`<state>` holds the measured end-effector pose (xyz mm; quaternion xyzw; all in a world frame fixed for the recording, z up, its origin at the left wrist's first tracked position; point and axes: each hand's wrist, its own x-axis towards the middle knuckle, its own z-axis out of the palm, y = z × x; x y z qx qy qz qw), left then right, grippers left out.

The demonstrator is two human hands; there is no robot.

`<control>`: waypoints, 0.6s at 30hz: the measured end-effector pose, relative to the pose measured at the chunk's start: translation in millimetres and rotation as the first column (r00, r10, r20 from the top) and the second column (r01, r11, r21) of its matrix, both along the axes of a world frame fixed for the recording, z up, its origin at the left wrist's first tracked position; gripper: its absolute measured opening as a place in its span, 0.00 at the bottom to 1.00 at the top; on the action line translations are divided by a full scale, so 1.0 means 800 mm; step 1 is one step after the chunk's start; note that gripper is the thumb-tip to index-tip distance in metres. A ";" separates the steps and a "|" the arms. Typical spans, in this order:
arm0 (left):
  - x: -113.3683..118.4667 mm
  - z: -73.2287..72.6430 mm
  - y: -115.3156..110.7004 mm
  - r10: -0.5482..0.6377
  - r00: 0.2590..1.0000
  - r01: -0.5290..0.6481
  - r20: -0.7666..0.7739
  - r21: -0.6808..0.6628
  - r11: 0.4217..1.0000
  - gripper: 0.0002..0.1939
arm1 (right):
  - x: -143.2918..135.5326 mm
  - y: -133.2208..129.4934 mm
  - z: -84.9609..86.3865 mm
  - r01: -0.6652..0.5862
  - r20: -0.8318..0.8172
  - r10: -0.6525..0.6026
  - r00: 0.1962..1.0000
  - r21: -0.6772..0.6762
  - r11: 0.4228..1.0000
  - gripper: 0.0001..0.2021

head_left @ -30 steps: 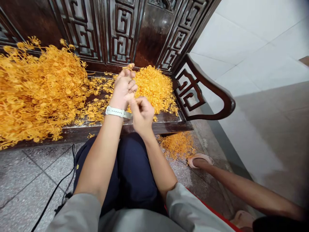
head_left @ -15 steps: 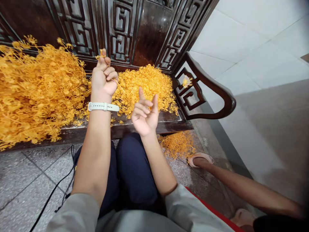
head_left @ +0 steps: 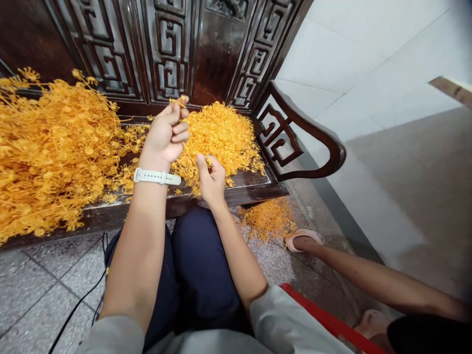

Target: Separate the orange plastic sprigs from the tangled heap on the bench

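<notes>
My left hand (head_left: 167,130), with a pale watch strap (head_left: 157,176) at its wrist, is closed on a yellow plastic flower stem, whose tip shows at the fingertips. A thin part of the stem runs down from it toward my right hand (head_left: 212,178). The thumb and fingers of my right hand are pinched together at the stem's lower part, in front of the smaller heap of yellow flower pieces (head_left: 224,137). A much larger heap of yellow stems with flower heads (head_left: 55,157) lies to the left on the dark wooden bench (head_left: 250,183).
The bench has a carved back (head_left: 214,64) and a curved armrest (head_left: 332,157) at right. Orange stems (head_left: 269,219) lie on the floor below. Another person's leg (head_left: 368,275) and pink shoe (head_left: 304,240) are at right. A black cable (head_left: 75,307) crosses the floor at left.
My right hand has gone from spread fingers to a pinch and moved toward my left hand. My left hand has moved down and right. A yellow piece in the air near the armrest is gone from view.
</notes>
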<state>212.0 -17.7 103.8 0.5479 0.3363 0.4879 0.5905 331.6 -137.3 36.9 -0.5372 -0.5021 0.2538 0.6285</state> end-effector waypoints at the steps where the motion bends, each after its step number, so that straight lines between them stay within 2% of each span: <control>1: 0.005 0.004 -0.007 -0.012 1.000 0.012 -0.015 0.014 1.000 0.22 | 0.001 0.002 -0.001 0.048 -0.076 -0.048 0.996 -0.005 0.999 0.25; 4: 0.013 0.013 -0.025 -0.116 0.990 0.118 -0.083 0.024 0.993 0.29 | 0.004 0.009 0.002 0.169 -0.336 -0.174 0.926 -0.042 0.985 0.26; 6: 0.017 0.013 -0.033 -0.223 0.958 0.234 -0.179 0.044 0.971 0.31 | 0.008 0.011 0.006 0.160 -0.480 -0.182 0.858 -0.086 0.983 0.26; 8: 0.021 0.009 -0.037 -0.322 0.892 0.362 -0.318 0.077 0.929 0.29 | 0.013 0.011 0.010 0.125 -0.560 -0.168 0.812 -0.114 0.986 0.27; 11: 0.030 -0.002 -0.038 -0.402 0.776 0.511 -0.486 0.111 0.852 0.21 | 0.021 0.007 0.012 0.094 -0.585 -0.148 0.797 -0.121 0.988 0.28; 13: 0.035 -0.007 -0.037 -0.346 0.780 0.495 -0.522 0.176 0.851 0.15 | 0.026 0.004 0.011 0.129 -0.591 -0.179 0.786 -0.127 0.984 0.28; 16: 0.035 -0.010 -0.034 -0.130 0.840 0.346 -0.527 0.335 0.876 0.13 | 0.031 0.003 0.009 0.240 -0.590 -0.278 0.758 -0.144 0.960 0.28; 18: 0.030 -0.008 -0.031 -0.037 0.847 0.290 -0.531 0.404 0.868 0.11 | 0.034 0.004 0.006 0.270 -0.571 -0.300 0.764 -0.139 0.953 0.28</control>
